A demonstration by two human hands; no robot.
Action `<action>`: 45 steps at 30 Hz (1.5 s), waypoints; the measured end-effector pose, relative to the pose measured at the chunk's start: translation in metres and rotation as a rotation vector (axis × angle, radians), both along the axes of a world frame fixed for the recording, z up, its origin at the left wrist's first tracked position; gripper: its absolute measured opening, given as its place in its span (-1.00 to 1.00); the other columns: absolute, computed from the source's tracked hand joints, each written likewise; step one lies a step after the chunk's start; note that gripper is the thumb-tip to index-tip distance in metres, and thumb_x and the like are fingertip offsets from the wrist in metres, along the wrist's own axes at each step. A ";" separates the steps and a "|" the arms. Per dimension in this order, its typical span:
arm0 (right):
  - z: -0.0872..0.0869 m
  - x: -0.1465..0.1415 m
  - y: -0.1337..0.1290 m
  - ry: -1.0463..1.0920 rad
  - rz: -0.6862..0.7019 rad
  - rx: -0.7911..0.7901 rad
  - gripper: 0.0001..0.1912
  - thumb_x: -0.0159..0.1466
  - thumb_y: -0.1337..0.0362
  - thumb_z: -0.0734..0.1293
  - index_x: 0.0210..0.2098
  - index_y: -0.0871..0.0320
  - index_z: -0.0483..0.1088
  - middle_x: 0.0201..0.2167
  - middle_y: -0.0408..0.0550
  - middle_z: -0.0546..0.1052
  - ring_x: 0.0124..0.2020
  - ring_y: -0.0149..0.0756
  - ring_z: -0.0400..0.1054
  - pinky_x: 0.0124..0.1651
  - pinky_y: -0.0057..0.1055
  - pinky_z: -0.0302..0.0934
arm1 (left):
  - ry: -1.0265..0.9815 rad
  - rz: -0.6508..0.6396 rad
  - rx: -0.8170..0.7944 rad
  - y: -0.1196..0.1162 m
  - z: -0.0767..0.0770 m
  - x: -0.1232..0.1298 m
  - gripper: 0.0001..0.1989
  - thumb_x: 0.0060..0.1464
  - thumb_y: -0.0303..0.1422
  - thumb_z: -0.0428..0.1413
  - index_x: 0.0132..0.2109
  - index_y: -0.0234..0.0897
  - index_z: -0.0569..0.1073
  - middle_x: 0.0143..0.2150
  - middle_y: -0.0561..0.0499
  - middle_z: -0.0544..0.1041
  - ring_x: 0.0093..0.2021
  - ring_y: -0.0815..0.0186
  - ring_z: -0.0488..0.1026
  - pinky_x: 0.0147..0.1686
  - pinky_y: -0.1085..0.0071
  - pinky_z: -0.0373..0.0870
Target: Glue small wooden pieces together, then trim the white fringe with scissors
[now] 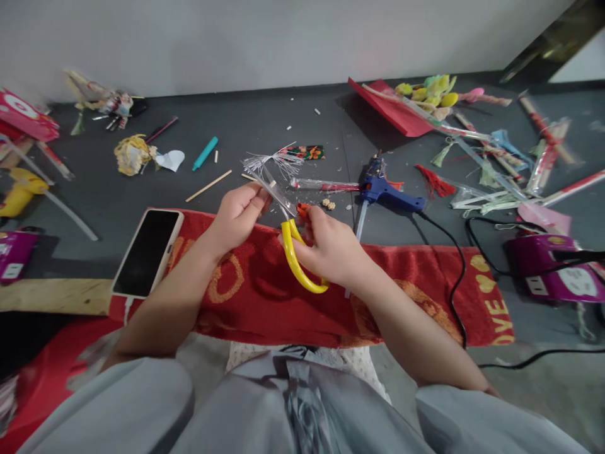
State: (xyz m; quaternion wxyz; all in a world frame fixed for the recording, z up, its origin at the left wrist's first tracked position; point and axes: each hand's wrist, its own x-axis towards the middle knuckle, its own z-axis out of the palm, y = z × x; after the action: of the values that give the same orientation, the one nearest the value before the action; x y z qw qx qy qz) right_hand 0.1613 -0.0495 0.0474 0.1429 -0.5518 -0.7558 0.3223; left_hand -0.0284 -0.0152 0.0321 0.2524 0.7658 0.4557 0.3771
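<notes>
Yellow-handled scissors (293,261) are in my right hand (328,247), whose fingers are closed round the handles. Their blades (278,197) point away from me and to the left. My left hand (242,213) is closed in a pinch beside the blades. It seems to hold a thin wooden stick (248,177), partly hidden by the fingers, with a pale end at the blades. A small orange-red piece (303,209) shows by my right fingertips; whether it is held I cannot tell. Silvery-white strands (276,164) lie just beyond the blade tips.
A blue glue gun (392,192) with a black cord stands right of my hands. A red towel (265,302) lies under my forearms, with a phone (149,252) on its left end. Another wooden stick (208,186), a teal tube (205,153) and red paper (392,110) lie farther back.
</notes>
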 end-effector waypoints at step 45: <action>-0.008 -0.001 0.001 -0.035 0.027 0.052 -0.57 0.18 -0.02 0.15 -0.19 0.23 0.22 -0.26 0.23 0.50 -0.28 -0.07 0.39 -0.19 -0.21 0.19 | 0.277 -0.033 -0.073 -0.003 0.015 -0.001 -0.69 0.20 -0.27 -0.12 -0.38 -0.30 0.40 -0.47 0.02 0.48 -0.47 0.36 0.35 -0.42 0.44 0.25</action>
State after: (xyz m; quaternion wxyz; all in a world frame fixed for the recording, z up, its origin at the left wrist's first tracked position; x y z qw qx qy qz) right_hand 0.1604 -0.0483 0.0395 0.1395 -0.5432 -0.7737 0.2947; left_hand -0.0290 -0.0186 0.0475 0.2210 0.8083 0.4868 0.2467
